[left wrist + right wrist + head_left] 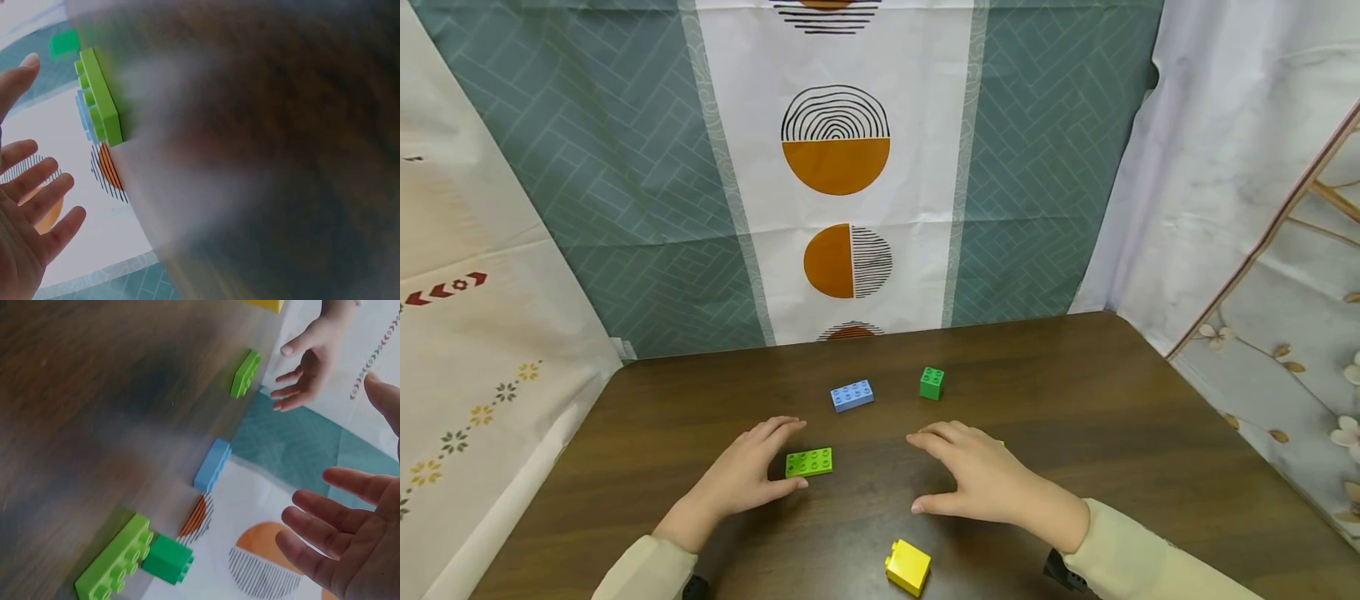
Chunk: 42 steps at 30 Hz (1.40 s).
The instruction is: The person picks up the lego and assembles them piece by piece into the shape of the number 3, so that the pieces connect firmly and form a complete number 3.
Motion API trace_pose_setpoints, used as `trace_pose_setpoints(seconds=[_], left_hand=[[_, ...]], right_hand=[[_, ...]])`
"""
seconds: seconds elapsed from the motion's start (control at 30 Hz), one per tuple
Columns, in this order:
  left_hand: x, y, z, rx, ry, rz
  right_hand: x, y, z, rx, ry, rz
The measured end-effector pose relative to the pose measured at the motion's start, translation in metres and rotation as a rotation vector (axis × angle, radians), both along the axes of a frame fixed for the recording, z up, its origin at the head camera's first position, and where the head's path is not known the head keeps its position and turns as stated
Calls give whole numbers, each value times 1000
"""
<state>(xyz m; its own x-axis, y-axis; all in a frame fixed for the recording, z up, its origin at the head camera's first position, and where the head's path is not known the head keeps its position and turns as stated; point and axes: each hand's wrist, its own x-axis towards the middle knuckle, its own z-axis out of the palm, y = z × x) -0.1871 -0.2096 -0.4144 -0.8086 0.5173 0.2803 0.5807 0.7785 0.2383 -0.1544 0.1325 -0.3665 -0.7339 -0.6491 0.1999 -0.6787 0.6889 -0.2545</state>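
Observation:
My left hand (741,473) is held over the table with its fingers spread, right beside a flat lime green toy brick (812,461). It holds nothing. Opposite it, my right hand (988,479) hovers with thumb and fingers apart, also with nothing in its grasp. A second lime green brick (119,556) shows in the right wrist view; in the head view my right hand hides nearly all of it. Nearer to me lies a yellow brick (908,567). Beyond the hands sit a light blue brick (853,397) and a smaller dark green brick (931,385).
The bricks lie spread out on a dark brown wooden table (700,392). A patterned cloth (842,200) hangs along its far edge. White printed cloths (490,333) close off the left and right sides.

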Motion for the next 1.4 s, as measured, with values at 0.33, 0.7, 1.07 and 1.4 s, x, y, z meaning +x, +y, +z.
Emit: trace_pose_setpoints(seconds=[0.33,0.7,1.07,1.4], left_hand=[[1,-1,-5,-14,-60,19],[0,-1,-8,-41,-161,36],[-6,1,-10,-68,-184,8],[-10,2,-10,-73,-213,3]], right_hand=[[11,-13,-6,66,-40,54],[23,-26,-11,107,-53,131],[24,-33,-21,158,-21,169],[26,-41,-24,189,-35,154]])
